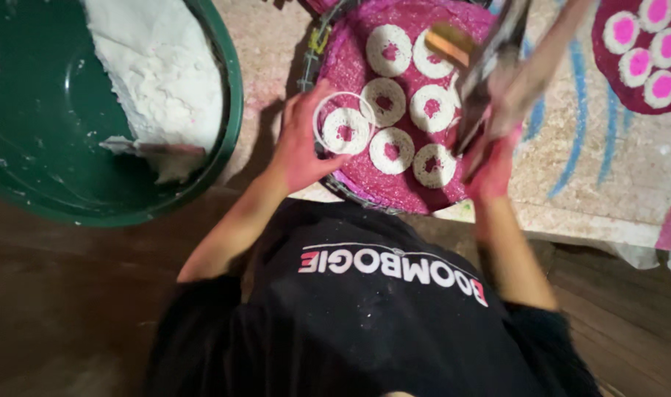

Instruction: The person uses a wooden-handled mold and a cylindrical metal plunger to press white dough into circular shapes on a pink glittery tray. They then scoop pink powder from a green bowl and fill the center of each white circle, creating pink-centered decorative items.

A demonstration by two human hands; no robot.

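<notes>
A round magenta disc point(350, 62) lies on the table edge, covered with several white rings that have pink centres. My left hand point(302, 140) holds a thin white ring mould point(340, 121) around the white ring at the disc's left side. My right hand point(493, 151), stained pink, grips a flat metal tool point(490, 66) with a wooden handle, blurred, over the disc's right part.
A large green basin point(26, 140) at the left holds white paste point(159, 66) and a scraper point(140, 147). A second magenta disc point(648, 51) with pink-centred white rings sits at the top right. The speckled tabletop point(607, 169) has blue streaks. Dark floor lies below.
</notes>
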